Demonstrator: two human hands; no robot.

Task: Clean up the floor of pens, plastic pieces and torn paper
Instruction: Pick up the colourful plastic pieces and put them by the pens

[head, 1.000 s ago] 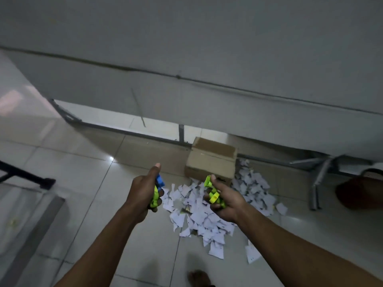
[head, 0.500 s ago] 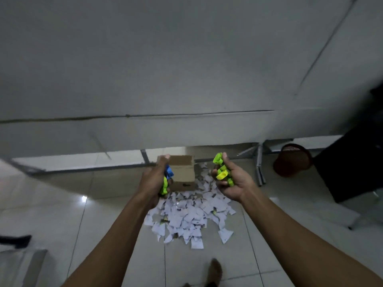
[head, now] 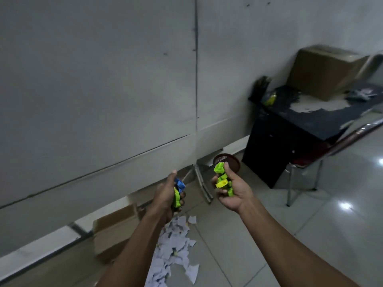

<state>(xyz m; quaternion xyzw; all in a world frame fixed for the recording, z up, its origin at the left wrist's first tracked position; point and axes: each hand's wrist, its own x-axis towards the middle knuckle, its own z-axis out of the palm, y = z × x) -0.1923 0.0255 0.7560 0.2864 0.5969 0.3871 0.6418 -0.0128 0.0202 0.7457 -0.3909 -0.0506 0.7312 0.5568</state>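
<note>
Fingers of the left hand (head: 165,193) are curling tightly around blue and green plastic pieces (head: 178,191), while the right hand (head: 232,191) is cupping green and yellow plastic pieces (head: 222,180) with thumb and fingers clamped on them. Torn paper (head: 176,251) is lying on the tiled floor (head: 269,235) below, beside a small cardboard box (head: 114,228) against the wall (head: 93,90).

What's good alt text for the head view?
Two hands hold plastic pieces above a tiled floor: the left hand grips blue and green pieces, the right hand green and yellow pieces. Torn paper lies below beside a cardboard box.
</note>
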